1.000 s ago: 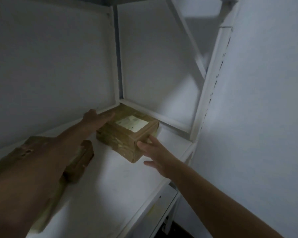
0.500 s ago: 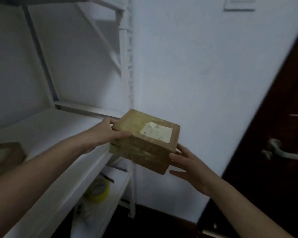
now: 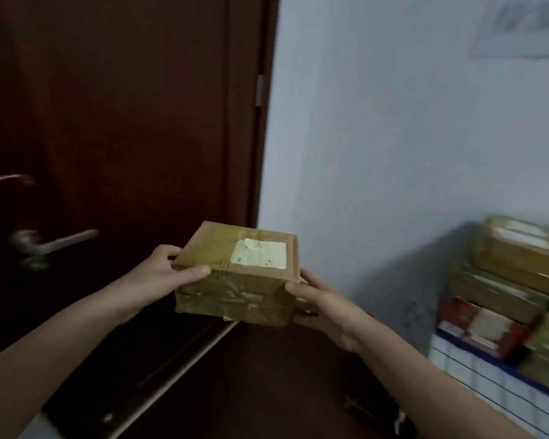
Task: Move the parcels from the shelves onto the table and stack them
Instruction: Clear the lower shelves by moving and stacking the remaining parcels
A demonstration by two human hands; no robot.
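Note:
A brown taped cardboard parcel with a white label on top is carried in the air at chest height, in front of a dark door. My left hand grips its left side, thumb laid over the top edge. My right hand holds its right side, fingers wrapped under and around the corner. At the right edge stands a stack of parcels, several brown ones above a red and white box, blurred by motion. The shelves are out of view.
A dark brown door with a metal lever handle fills the left. A pale wall is behind the parcel. A white surface with blue lines lies under the stack at lower right. The floor below is dark.
The parcel has been lifted off the shelf and carried to the right. The view has swung past the shelf and wall to the door and the stack of parcels.

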